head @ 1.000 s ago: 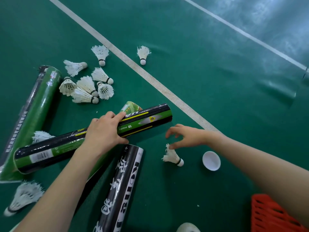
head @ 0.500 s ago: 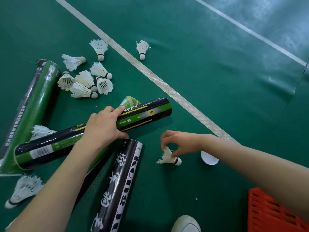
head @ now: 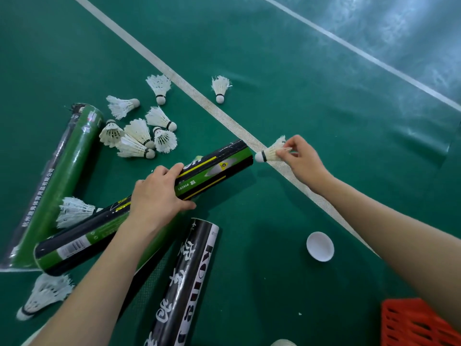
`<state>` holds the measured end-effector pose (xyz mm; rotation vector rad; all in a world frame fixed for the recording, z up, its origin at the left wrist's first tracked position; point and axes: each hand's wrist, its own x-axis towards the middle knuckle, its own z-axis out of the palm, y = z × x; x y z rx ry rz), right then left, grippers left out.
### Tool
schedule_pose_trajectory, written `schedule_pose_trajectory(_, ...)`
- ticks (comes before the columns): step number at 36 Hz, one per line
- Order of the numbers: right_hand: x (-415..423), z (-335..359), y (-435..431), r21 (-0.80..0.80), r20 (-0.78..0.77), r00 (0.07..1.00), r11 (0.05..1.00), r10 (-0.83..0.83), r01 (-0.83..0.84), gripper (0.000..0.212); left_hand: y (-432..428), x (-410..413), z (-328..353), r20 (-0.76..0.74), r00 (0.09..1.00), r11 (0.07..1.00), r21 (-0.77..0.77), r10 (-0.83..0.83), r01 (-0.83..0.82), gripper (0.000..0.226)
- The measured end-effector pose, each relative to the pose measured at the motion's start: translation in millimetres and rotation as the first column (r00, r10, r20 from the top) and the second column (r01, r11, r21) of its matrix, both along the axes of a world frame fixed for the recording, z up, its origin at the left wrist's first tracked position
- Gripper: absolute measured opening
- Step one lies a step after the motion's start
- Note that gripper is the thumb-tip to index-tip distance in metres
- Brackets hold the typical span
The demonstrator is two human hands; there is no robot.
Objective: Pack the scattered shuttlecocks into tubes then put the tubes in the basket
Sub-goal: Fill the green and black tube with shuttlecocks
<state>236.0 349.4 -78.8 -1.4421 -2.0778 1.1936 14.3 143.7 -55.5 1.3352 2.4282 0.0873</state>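
left hand (head: 159, 196) grips green-black tube (head: 149, 203) mid-body on the floor; right hand (head: 303, 161) pinches shuttlecock (head: 270, 152) by the feathers, cork just at tube mouth. keep cork-first, aligned with bore, push gently. basket (head: 409, 323) at lower right.

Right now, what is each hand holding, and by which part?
The left hand grips the green-and-black tube around its middle. The right hand pinches a shuttlecock by its feathers, cork facing that tube's end.
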Motion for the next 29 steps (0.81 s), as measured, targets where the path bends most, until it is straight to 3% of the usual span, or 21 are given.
schedule_pose_trajectory(6,-22.0,22.6,-9.7,-0.111,-0.265,0.964,0.994,-0.028,-0.002,0.011,1.2,1.6,1.4,0.031,0.999,0.999,0.044,0.011,-0.013,0.092)
schedule_pose_trajectory(11,-37.5,27.4,-24.8,-0.081,-0.263,0.961,0.991,0.083,-0.107,0.009,1.3,3.1,3.2,0.084,0.996,0.994,0.108,-0.003,-0.006,0.092)
schedule_pose_trajectory(15,-48.8,33.3,-31.4,-0.076,-0.315,0.949,0.996,0.014,-0.040,0.015,-0.6,0.0,4.0,0.072,0.997,0.986,0.163,-0.002,-0.010,0.090)
schedule_pose_trajectory(24,-58.3,50.8,-36.5,-0.174,-0.417,0.907,0.974,0.058,-0.142,0.060,-5.5,-9.7,3.8,0.087,0.996,0.944,0.328,0.011,-0.039,0.085)
schedule_pose_trajectory(29,-55.7,46.5,-26.8,-0.285,-0.324,0.937,0.931,0.130,-0.227,0.108,-8.0,-11.6,1.3,0.071,0.998,0.940,0.339,-0.002,-0.022,0.086)
